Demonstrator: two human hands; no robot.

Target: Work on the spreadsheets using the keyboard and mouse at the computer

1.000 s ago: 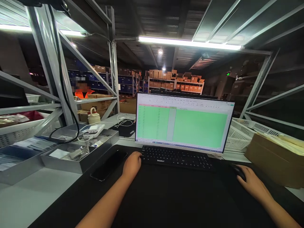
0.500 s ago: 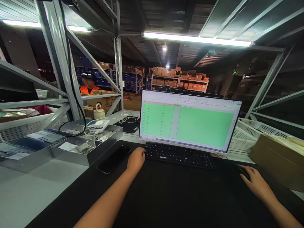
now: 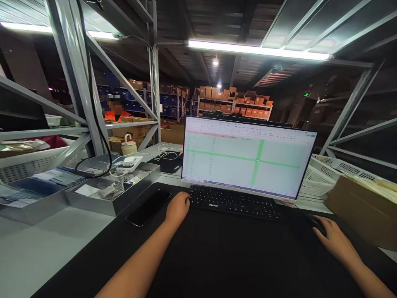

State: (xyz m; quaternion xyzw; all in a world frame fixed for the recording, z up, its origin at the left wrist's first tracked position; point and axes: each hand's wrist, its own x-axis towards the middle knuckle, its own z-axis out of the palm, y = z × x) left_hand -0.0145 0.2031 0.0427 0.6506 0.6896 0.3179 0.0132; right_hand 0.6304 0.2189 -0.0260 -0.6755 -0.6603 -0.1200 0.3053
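A black keyboard [image 3: 232, 203] lies before a monitor [image 3: 245, 157] that shows a spreadsheet with a green row and column crossing. At the keyboard's left end rests my left hand [image 3: 178, 208], holding nothing, its fingertips on or beside the keys and partly hidden. My right hand [image 3: 335, 236] is over a dark computer mouse [image 3: 316, 223] on the black desk mat [image 3: 242, 256], fingers curved around it. Left of my left hand, a black phone [image 3: 149, 207] lies face up on the mat.
On the left stand grey trays [image 3: 93, 203] with packets and a power strip, plus a cream jug [image 3: 128, 145]. A cardboard box [image 3: 362, 211] and white baskets [image 3: 319, 178] flank the right. Metal posts [image 3: 71, 74] frame the desk. A person in an orange vest [image 3: 116, 115] is behind.
On the screen, the wide green fill has given way to a pale sheet with a green cross of one row and one column. Both hands have stayed in nearly the same place.
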